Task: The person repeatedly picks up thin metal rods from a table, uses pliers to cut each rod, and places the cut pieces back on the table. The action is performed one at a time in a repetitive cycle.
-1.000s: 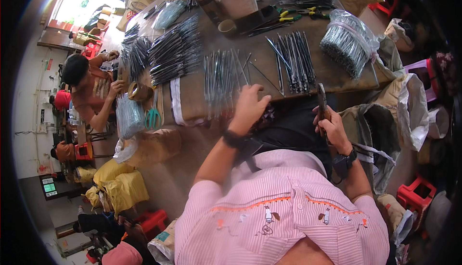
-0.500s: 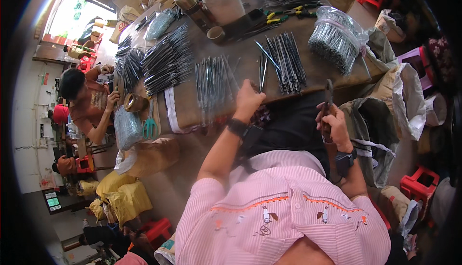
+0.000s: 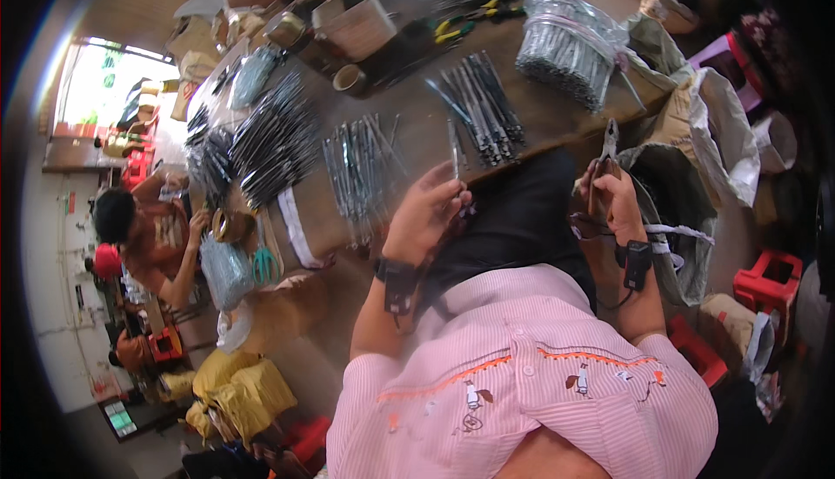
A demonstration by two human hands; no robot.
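Note:
My left hand [image 3: 424, 214] is at the table's front edge, thumb and fingers pinched on a thin metal rod [image 3: 455, 150] that points away from me. Just beyond it lies a fanned bundle of dark metal rods [image 3: 487, 112]. To its left is a looser spread of silvery rods [image 3: 358, 166] with their ends over the edge. Off to the right, beyond the table edge, my right hand [image 3: 616, 199] is wrapped around a pair of pliers [image 3: 610, 142], jaws pointing up and away. My palm and fingers hide much of their handles.
A plastic-wrapped rod bundle [image 3: 570, 49] sits at the table's right. Larger rod piles [image 3: 277, 140], a brown cup [image 3: 350, 81], a box [image 3: 352, 23] and yellow-handled pliers [image 3: 452, 30] lie farther back. Open sacks [image 3: 674, 192] stand right. Another person [image 3: 156, 231] sits left.
My left hand has drawn back toward me with the rod, and its palm has turned more upward. My right hand still holds the pliers. The whole view has shifted and tilted.

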